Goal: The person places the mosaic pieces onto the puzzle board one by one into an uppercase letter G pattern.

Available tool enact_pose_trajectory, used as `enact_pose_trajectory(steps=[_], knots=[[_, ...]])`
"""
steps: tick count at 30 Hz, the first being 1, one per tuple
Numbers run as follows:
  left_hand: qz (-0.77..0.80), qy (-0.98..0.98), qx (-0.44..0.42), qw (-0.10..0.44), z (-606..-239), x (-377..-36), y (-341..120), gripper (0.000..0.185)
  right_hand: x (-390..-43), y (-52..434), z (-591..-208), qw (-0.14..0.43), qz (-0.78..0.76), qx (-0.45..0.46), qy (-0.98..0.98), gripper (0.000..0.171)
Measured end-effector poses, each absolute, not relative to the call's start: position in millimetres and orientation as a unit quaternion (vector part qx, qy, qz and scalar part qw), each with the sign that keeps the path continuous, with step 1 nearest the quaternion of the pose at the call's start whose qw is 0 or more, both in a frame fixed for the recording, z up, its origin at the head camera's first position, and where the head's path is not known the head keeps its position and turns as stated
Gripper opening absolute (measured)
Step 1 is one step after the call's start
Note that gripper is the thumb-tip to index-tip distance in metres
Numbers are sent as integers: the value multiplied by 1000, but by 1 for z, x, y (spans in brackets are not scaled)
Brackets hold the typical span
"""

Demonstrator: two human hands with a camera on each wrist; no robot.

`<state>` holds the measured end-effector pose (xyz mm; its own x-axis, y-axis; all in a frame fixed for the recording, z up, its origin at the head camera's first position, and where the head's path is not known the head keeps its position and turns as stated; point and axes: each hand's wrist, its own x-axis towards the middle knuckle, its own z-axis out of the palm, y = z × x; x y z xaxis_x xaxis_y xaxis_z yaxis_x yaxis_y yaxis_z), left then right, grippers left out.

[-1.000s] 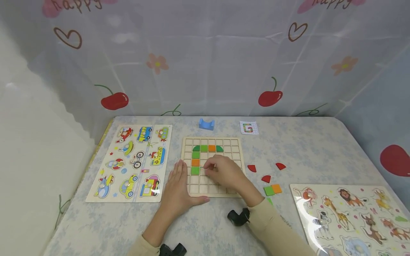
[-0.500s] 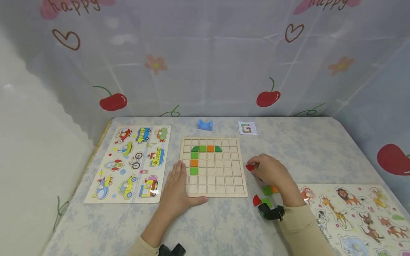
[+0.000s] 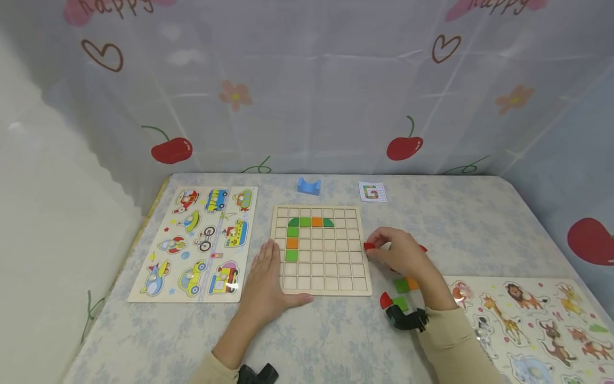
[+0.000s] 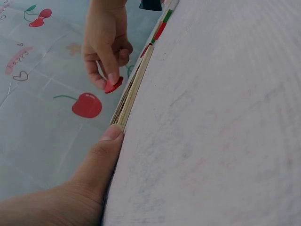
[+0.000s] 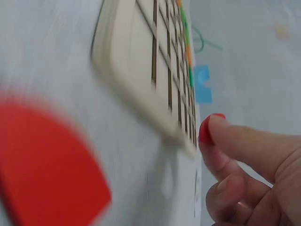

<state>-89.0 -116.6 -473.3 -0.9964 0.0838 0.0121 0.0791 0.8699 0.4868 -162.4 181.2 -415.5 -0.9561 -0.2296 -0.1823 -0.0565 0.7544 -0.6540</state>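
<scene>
A vehicle peg puzzle (image 3: 194, 244) lies on the left of the pale patterned table (image 3: 479, 224), and an animal peg puzzle (image 3: 532, 320) lies at its right front corner. Near the back edge stand a small blue block (image 3: 309, 185) and, to its right, a pattern card (image 3: 372, 191) showing a coloured letter G. Behind the table hangs a translucent curtain (image 3: 307, 85) printed with cherries, hearts and flowers.

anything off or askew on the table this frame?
Nothing stands out. The grid board lies square on the table, left hand flat against its left edge. The right hand pinches a red piece just off the right edge. Loose pieces lie beside the board, none spilled.
</scene>
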Motion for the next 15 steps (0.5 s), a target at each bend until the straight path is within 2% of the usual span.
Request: enact_pose_trajectory(steps=[10,15], knots=[[256,965,48,20,-469,-90,-117,140,-156,108,-423,171,-438,-133,873,11],[255,965,54,17,-470,-90,-119,139,-149,75,-427,166,-434,-174,868,10]])
